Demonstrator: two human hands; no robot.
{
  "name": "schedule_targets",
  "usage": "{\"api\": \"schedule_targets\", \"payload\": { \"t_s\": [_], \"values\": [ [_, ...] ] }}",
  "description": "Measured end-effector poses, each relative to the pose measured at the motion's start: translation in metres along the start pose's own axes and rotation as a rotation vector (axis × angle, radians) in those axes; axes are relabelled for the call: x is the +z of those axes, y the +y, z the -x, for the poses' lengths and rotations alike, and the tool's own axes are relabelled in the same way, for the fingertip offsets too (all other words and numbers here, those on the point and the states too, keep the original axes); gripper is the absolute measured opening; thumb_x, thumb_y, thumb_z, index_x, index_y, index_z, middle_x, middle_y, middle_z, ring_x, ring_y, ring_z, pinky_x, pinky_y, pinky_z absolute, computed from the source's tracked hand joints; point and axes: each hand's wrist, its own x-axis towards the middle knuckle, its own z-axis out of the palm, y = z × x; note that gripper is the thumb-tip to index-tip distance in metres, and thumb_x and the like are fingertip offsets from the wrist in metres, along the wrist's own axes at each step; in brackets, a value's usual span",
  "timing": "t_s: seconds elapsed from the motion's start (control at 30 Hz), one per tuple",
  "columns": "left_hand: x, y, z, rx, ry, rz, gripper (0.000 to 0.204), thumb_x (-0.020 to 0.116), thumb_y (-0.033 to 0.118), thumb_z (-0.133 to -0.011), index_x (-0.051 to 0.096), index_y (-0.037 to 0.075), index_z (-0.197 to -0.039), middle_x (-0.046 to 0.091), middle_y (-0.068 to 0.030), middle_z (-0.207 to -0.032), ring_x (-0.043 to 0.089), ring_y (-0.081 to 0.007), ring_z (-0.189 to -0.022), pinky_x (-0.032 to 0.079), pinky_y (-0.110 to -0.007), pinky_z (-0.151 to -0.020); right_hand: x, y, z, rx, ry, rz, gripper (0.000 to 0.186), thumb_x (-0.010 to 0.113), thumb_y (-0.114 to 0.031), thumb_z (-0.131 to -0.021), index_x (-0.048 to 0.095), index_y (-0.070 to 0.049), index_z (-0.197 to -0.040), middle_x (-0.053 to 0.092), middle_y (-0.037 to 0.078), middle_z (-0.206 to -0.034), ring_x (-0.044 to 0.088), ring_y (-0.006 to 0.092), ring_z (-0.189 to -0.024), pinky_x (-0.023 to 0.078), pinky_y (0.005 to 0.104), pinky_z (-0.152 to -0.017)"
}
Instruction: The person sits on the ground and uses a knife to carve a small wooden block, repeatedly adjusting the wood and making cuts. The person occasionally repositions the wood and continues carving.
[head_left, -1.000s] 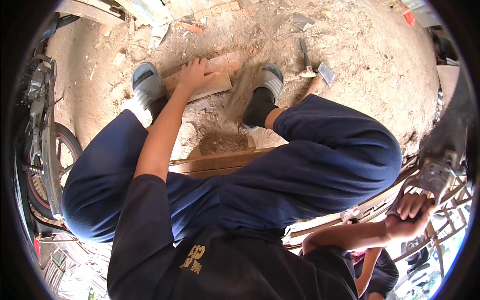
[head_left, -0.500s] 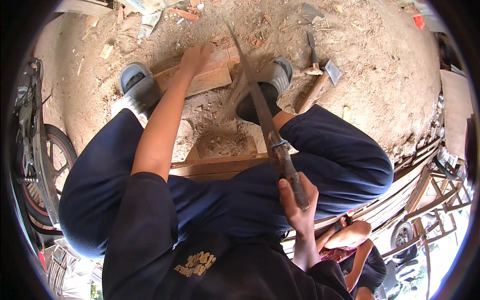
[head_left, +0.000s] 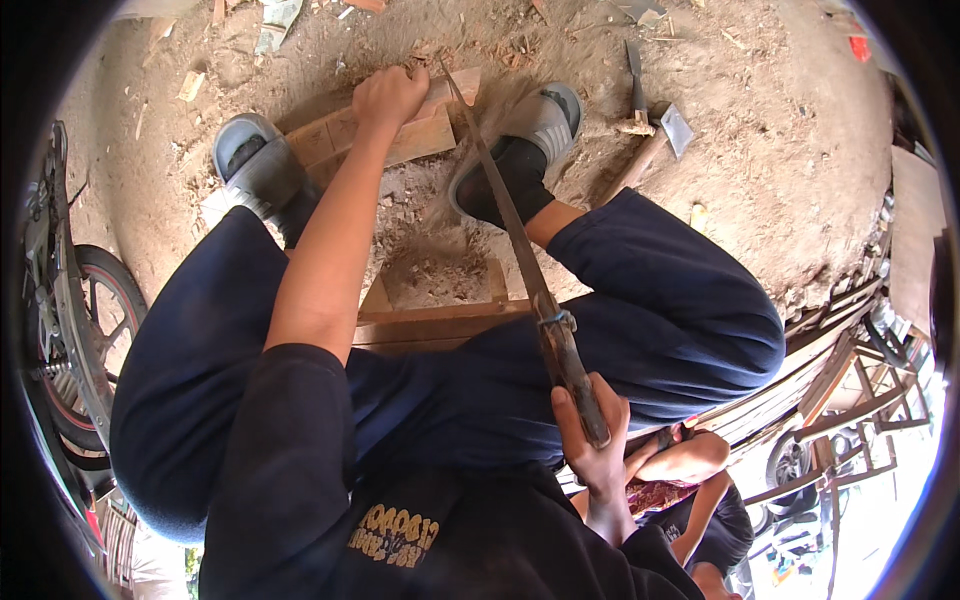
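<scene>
A hand saw [head_left: 515,222] with a long, narrow, tapering blade is in my right hand [head_left: 597,428], whose fingers wrap round its dark handle. The blade slants up and left, its tip beside the right end of a wooden block [head_left: 423,140] on the ground. Whether the teeth touch the wood I cannot tell. My left hand [head_left: 390,97] presses on the block from above with its fingers curled over the far edge, the fingertips hidden. My feet, in grey sandals [head_left: 272,178], stand at either side of the block.
To the right lie a chisel [head_left: 636,85] and a wooden-handled tool [head_left: 640,165] with a metal head. Wood scraps litter the dirt floor [head_left: 780,150]. A motorcycle wheel [head_left: 105,325] stands at left. Another person [head_left: 700,510] sits at lower right, near stacked planks [head_left: 745,425].
The saw's tip has come down and left toward the block's end. My left hand has curled its fingers tighter over the wood. The view has shifted slightly.
</scene>
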Motion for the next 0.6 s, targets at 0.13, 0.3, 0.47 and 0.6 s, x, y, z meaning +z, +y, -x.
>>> {"api": "schedule_targets", "payload": {
  "t_s": [0.13,0.3,0.47,0.6],
  "values": [
    [0.001,0.004,0.002,0.018,0.022,-0.007,0.060,0.035,0.042,-0.092,0.073,-0.004,-0.096,0.069,-0.0312,-0.099,0.066,-0.0472,-0.098,0.050,-0.053,-0.090,0.004,-0.002,-0.004,-0.001,-0.026,-0.032,0.029,0.068,-0.009,-0.093,0.049,-0.003,-0.072,0.053,0.005,-0.055,0.049,0.0087,-0.046,0.035,0.0290,-0.044],
    [0.000,0.004,0.000,0.045,0.024,-0.029,0.061,0.034,0.041,-0.091,0.073,-0.005,-0.098,0.068,-0.0307,-0.103,0.066,-0.0475,-0.100,0.050,-0.053,-0.091,0.012,-0.024,-0.005,0.067,-0.038,-0.016,0.026,0.068,-0.008,-0.093,0.051,-0.001,-0.075,0.053,0.006,-0.055,0.051,0.0098,-0.047,0.037,0.0301,-0.045],
    [0.007,-0.005,-0.001,0.011,0.047,-0.032,0.060,0.034,0.041,-0.090,0.074,-0.004,-0.094,0.070,-0.0285,-0.101,0.067,-0.0434,-0.098,0.051,-0.052,-0.089,0.003,-0.018,0.012,0.013,-0.012,0.020,0.025,0.066,-0.006,-0.094,0.053,0.000,-0.074,0.052,0.007,-0.055,0.052,0.0111,-0.048,0.037,0.0328,-0.045],
    [0.009,-0.006,-0.004,0.068,0.045,-0.060,0.060,0.034,0.041,-0.091,0.074,-0.003,-0.091,0.071,-0.0267,-0.099,0.068,-0.0413,-0.095,0.052,-0.051,-0.085,0.021,-0.017,-0.019,0.087,-0.052,-0.029,0.019,0.065,-0.006,-0.094,0.057,0.001,-0.079,0.053,0.009,-0.058,0.051,0.0136,-0.047,0.037,0.0338,-0.045]
  ]
}}
